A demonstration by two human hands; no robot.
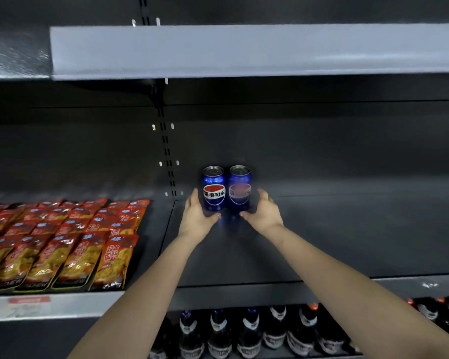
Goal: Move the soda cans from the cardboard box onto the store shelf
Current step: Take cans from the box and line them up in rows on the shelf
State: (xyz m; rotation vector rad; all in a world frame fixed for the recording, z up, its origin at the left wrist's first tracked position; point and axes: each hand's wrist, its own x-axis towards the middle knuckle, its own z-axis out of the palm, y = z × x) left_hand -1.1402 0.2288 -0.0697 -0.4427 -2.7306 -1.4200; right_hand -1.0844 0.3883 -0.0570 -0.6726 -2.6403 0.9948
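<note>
Two blue soda cans stand upright side by side at the back of the dark shelf: the left can and the right can, touching each other. My left hand lies just left of the left can, fingers straight and pointing up along its side, thumb in front of its base. My right hand flanks the right can, with a small gap between its fingers and the can. Neither hand is curled round a can. The cardboard box is out of view.
Red and yellow snack packets fill the shelf section to the left. A grey shelf hangs overhead. Dark bottles line the shelf below. Bare shelf surface stretches to the right of the cans.
</note>
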